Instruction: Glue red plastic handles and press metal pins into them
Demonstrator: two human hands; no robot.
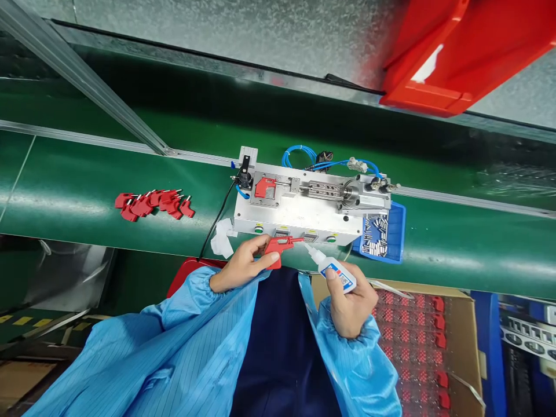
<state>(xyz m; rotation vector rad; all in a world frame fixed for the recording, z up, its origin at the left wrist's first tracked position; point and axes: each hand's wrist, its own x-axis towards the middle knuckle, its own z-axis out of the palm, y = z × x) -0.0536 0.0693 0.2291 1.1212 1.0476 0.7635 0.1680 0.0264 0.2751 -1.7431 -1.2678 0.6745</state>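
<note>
My left hand (247,262) is closed on a red pistol-shaped plastic part (278,249), its thin red end pointing right. In my right hand (350,301) is a white glue bottle (337,272) with a blue and red label. The bottle tilts so that its nozzle points up and left, close to the tip of the red part; whether they touch I cannot tell. Just beyond both hands stands a metal fixture (304,211) with green buttons. Another red part (265,187) sits in its holder at the left, in line with a metal rod.
Several red parts (152,204) lie piled on the green belt (87,174) at left. A blue tray (398,231) of small metal pins stands right of the fixture. White tissue (222,237) lies at its left. A carton (464,347) holds trays of red pieces. A red bin (443,95) hangs above.
</note>
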